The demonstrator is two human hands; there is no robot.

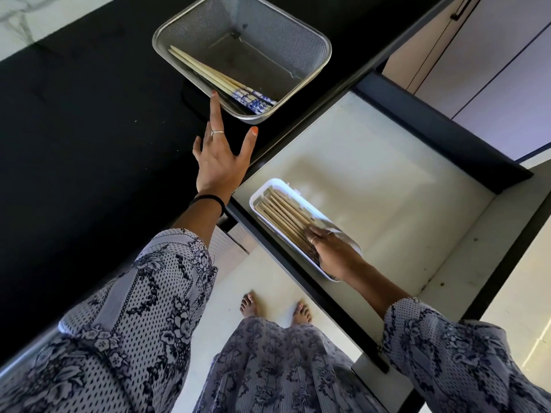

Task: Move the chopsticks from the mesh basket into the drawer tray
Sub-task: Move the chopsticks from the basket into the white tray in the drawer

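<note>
A person stands at a black counter (89, 144) with a drawer (372, 162) pulled out beside it. On the counter sits a mesh basket (316, 43) made of shiny wire. Inside it, along the near left wall, lie a few chopsticks (208, 73) — pale sticks with blue and white patterned ends pointing to the basket's near corner. The left hand (219, 160) is stretched out over the counter with its fingers spread wide and straight, holding nothing. Its first finger points up and its tip is right at the basket's near rim, close to the chopsticks; whether it touches the rim is hard to tell. There is a thin ring on that finger and a dark band on the wrist. In the open drawer, near its left front corner, sits a white tray (258, 195). A row of light wooden sticks (283, 214) lies side by side in the tray, all pointing the same way. The right hand (329, 248) lies on the near end of these sticks, palm down, fingers laid flat over them — it presses on them and does not grab them. Both sleeves (134, 308) are grey with dark flowers. Two bare feet (250, 304) stand on the pale floor below.
</note>
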